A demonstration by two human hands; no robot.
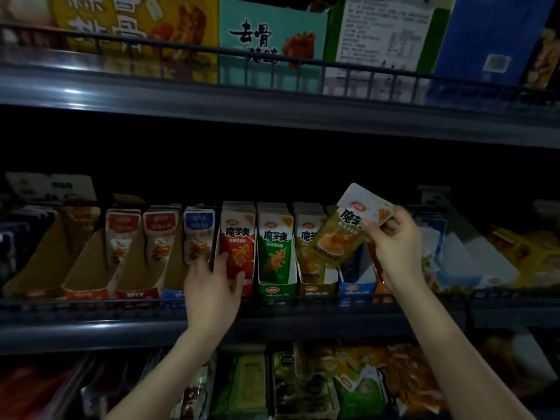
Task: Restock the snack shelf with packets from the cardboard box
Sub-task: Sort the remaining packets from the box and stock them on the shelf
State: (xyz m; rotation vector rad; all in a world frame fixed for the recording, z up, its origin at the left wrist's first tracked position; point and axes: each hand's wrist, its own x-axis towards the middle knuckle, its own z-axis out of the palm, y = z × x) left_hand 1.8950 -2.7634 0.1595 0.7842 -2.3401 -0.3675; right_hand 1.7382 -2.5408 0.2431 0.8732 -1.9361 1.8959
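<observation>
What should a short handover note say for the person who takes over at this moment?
Left hand: grips the front red packets in their tray.
Right hand: pinches a tilted olive packet, above the olive tray.
Done: the red, green and olive rows look well filled.
Left: place the held packet, probably in the olive row. The cardboard box is not in view.

With both bare forearms reaching up and forward, the left hand (212, 286) curls its fingers (222, 259) and thumb round the front red packet (239, 247), while the right hand (394, 241), raised higher, pinches an olive packet (336, 237) between thumb and fingertips.
</observation>
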